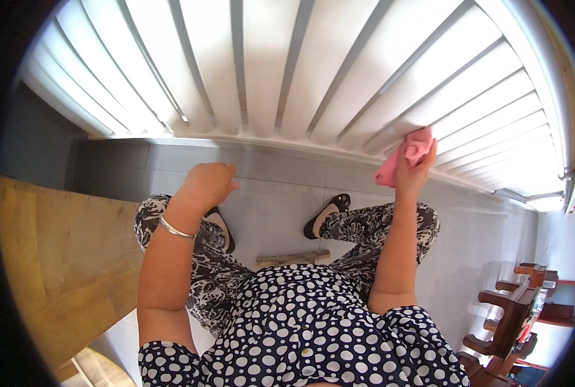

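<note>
A white slatted radiator [262, 71] fills the far side of the view. My right hand [414, 173] grips a crumpled pink cloth [416, 145], pressed to the lower part of the radiator at right. Part of the cloth hangs down on the left side of that hand. My left hand [209, 184] hovers above my left knee, apart from the radiator, with its fingers curled in and the thumb side toward the middle. Nothing shows in it; the palm is hidden. A silver bangle [175, 228] circles that wrist.
At left stands a yellowish wooden panel [71, 258] close to my left arm. Grey tiles [271, 174] cover the floor. Between my legs is the edge of a low wooden piece [292, 258]. Dark brown wooden furniture [510, 309] stands at lower right.
</note>
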{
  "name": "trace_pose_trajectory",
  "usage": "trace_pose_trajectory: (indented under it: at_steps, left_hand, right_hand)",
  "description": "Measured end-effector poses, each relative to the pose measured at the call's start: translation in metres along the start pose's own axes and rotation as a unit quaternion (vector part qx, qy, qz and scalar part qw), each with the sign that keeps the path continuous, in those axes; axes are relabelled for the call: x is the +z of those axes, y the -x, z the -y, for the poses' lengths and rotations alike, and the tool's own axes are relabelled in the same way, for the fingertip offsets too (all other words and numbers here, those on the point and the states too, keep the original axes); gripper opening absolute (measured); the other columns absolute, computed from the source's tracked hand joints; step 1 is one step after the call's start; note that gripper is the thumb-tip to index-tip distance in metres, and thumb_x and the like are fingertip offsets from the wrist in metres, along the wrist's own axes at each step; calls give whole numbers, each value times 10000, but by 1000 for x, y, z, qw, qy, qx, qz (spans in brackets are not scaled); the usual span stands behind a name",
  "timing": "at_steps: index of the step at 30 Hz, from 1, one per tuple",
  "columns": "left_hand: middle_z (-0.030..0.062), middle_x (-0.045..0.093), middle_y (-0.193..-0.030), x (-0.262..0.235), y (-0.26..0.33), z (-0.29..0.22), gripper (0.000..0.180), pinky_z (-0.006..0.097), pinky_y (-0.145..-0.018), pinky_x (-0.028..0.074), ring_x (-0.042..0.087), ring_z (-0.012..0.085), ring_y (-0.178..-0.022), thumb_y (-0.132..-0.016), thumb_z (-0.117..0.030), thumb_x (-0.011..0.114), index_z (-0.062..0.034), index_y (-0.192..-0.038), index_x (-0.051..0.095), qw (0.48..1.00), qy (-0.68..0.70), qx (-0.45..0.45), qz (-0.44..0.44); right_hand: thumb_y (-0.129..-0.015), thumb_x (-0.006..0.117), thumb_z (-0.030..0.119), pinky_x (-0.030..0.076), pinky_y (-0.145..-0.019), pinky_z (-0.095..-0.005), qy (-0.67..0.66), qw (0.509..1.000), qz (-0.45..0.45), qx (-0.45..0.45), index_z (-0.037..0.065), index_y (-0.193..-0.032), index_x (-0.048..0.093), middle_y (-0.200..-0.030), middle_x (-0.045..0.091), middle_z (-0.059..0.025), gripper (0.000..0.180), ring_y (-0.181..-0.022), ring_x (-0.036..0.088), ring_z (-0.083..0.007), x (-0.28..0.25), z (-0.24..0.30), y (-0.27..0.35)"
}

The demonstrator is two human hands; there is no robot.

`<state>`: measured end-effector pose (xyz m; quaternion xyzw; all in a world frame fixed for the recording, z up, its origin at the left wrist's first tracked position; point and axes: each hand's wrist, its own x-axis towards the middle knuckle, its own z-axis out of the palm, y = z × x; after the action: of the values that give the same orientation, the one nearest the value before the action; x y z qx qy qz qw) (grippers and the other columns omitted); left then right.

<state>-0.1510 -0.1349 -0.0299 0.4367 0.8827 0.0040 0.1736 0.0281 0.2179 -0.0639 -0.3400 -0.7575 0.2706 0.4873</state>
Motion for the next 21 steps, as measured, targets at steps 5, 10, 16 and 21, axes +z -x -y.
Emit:
trace_pose_trajectory:
  at_steps: [5, 10, 16, 21]
  left_hand:
    - [145, 644, -927, -5, -3, -6, 277, 425, -764, 481, 607, 330, -891, -820, -249, 630, -52, -1013, 611, 1000, 7, -12, 20]
    - [140, 646, -933, -9, -2, -13, 271, 421, -772, 481, 611, 329, -883, -821, -238, 629, -54, -1018, 612, 1000, -5, -11, 27]
    - [139, 645, -895, -3, -1, -10, 274, 416, -748, 490, 614, 331, -836, -811, -239, 638, -45, -1001, 610, 1000, -14, 19, -5]
    - [146, 643, -898, -4, -1, -10, 280, 414, -744, 492, 618, 329, -837, -804, -243, 643, -42, -996, 609, 1000, -17, 19, 2]
  right_hand:
    - [-821, 619, 71, 458, -831, -303, -36, 999, 12, -37, 38, -1116, 568, -1024, 576, -108, 302, -942, 579, -211, -6, 1, -26]
    - [-827, 588, 38, 469, -805, -285, -232, 971, 45, 31, 26, -1017, 560, -996, 593, -57, 192, -874, 588, -162, 8, -29, -19]
    - [-832, 573, 3, 460, -781, -253, -222, 970, 23, 98, 48, -963, 570, -936, 600, -23, 138, -859, 545, -106, 24, -45, 10]
    - [-809, 590, -13, 460, -779, -244, -196, 970, 26, 144, 49, -989, 578, -959, 615, -23, 190, -870, 568, -107, 36, -76, 30]
